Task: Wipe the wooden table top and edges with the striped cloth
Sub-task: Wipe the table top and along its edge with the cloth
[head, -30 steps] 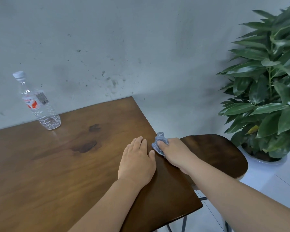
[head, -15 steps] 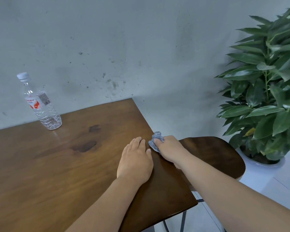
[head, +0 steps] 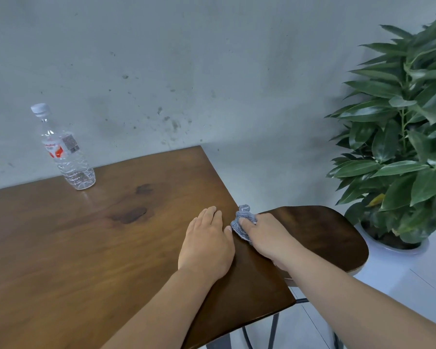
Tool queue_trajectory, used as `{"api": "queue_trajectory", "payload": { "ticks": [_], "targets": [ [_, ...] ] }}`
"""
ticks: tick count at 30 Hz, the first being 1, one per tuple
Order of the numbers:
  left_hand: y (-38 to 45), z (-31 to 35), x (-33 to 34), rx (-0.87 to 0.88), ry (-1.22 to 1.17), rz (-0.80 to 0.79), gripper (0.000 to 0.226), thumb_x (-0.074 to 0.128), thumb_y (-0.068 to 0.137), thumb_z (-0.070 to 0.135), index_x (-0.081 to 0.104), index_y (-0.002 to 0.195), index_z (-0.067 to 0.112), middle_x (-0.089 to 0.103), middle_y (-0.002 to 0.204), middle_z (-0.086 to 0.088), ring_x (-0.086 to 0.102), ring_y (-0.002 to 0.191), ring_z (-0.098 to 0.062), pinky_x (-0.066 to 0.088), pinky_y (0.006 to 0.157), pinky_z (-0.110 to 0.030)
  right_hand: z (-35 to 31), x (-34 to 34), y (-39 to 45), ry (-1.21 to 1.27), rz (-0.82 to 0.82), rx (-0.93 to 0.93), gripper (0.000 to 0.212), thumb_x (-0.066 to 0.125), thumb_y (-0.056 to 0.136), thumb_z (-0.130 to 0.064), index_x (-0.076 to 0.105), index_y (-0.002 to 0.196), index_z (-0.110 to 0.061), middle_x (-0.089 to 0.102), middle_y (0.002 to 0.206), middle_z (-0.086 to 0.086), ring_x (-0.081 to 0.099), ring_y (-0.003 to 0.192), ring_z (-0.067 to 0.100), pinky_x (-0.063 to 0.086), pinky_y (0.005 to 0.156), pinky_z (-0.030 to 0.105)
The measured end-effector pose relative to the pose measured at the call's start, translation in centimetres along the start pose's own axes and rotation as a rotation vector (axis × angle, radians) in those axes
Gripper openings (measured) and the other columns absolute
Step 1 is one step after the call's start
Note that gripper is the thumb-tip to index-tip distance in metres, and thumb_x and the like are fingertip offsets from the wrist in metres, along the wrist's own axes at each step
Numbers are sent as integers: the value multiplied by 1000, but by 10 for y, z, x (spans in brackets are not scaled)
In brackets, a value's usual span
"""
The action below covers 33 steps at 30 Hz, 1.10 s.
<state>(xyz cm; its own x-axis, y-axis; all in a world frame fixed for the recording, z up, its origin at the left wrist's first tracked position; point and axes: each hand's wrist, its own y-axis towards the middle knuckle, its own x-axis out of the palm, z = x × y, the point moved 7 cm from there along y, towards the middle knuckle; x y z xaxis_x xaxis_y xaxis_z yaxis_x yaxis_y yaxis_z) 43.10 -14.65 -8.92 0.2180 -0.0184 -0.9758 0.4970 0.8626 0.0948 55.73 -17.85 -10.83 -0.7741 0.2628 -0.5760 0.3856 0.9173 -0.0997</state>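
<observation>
1. The right hand (head: 267,239) grips the bunched striped cloth (head: 242,224), fingers curled round it, and presses it against the right edge of the wooden table (head: 91,238), near the middle of that edge.
2. The left hand (head: 207,245) rests flat on the table top, fingers straight, holding nothing, just beside the cloth; it appears to steady the table.
3. Governing relation: the edge being wiped runs from the near corner away toward the wall. The cloth sits on this line, so the stroke likely follows it, farther away or back toward the person. The right hand is the one at the edge.
4. A water bottle (head: 64,149) stands upright at the far left of the top, well apart from both hands.
5. Beyond the edge stand a dark stool (head: 325,235) and a potted plant (head: 400,147), before a grey wall (head: 212,59).
</observation>
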Motion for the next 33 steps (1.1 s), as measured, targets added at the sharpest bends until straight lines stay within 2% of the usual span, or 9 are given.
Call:
{"api": "queue_trajectory", "payload": {
  "ticks": [6, 10, 13, 16, 19, 23, 27, 30, 33],
  "targets": [
    [0, 0, -1, 7, -18, 16, 53, 21, 103, 36, 20, 151, 14, 16, 159, 2, 9, 146, -12, 9, 120, -31, -12, 0, 14, 3, 14, 12, 38, 43, 102, -33, 66, 101, -3, 56, 79, 4, 49, 67, 13, 32, 53, 23],
    [-3, 0, -2, 12, -17, -18, 55, 22, 103, 39, 17, 152, 15, 13, 160, 2, 7, 147, -12, 9, 121, -32, -11, -1, 6, 4, 9, -2, 39, 41, 103, -33, 67, 104, -3, 61, 87, 9, 52, 73, 15, 35, 58, 24],
    [-8, 3, -2, 50, -3, -38, 57, 23, 102, 42, 15, 153, 17, 11, 160, 4, 6, 147, -12, 8, 121, -32, -6, -1, -8, -50, -30, -20, 46, 34, 104, -32, 67, 102, 0, 65, 91, 16, 54, 75, 17, 38, 65, 29],
    [-12, 4, -1, 87, 4, -41, 58, 22, 102, 44, 13, 153, 19, 9, 161, 5, 4, 147, -11, 7, 121, -31, 4, -2, -23, -60, -24, -17, 45, 35, 104, -37, 68, 99, -8, 66, 89, 8, 59, 78, 18, 43, 69, 28],
    [-11, 4, 1, 97, 18, -44, 58, 20, 102, 43, 11, 153, 19, 6, 161, 5, 2, 147, -11, 6, 121, -31, 8, -4, -33, -41, -23, 5, 39, 37, 104, -40, 67, 97, -16, 66, 87, 3, 60, 78, 12, 41, 64, 22],
    [-6, 6, 3, 114, -1, -55, 55, 19, 103, 40, 10, 153, 18, 6, 161, 4, 2, 147, -11, 7, 121, -32, 1, -3, -25, -33, -25, 25, 39, 37, 104, -37, 65, 85, -17, 61, 78, 1, 55, 70, 9, 36, 59, 21],
    [-5, 6, 4, 148, -14, -41, 54, 19, 103, 37, 13, 153, 15, 10, 160, 2, 5, 147, -12, 6, 121, -32, -6, -2, -4, -26, 16, 71, 41, 42, 102, -37, 68, 97, -5, 60, 80, 5, 52, 69, 13, 35, 58, 25],
    [-4, 5, 5, 161, -21, -37, 54, 19, 103, 38, 14, 152, 16, 12, 160, 2, 7, 147, -12, 6, 121, -30, -6, -1, 0, -16, 29, 96, 35, 45, 101, -40, 66, 96, -12, 58, 77, -1, 52, 69, 10, 33, 55, 24],
    [-6, 5, 6, 167, 4, -51, 56, 19, 103, 40, 14, 153, 15, 11, 160, 1, 7, 147, -12, 7, 121, -31, -1, -1, -9, 17, 22, 119, 36, 44, 101, -44, 66, 106, -16, 59, 82, -4, 55, 76, 10, 37, 60, 24]
  ]
}}
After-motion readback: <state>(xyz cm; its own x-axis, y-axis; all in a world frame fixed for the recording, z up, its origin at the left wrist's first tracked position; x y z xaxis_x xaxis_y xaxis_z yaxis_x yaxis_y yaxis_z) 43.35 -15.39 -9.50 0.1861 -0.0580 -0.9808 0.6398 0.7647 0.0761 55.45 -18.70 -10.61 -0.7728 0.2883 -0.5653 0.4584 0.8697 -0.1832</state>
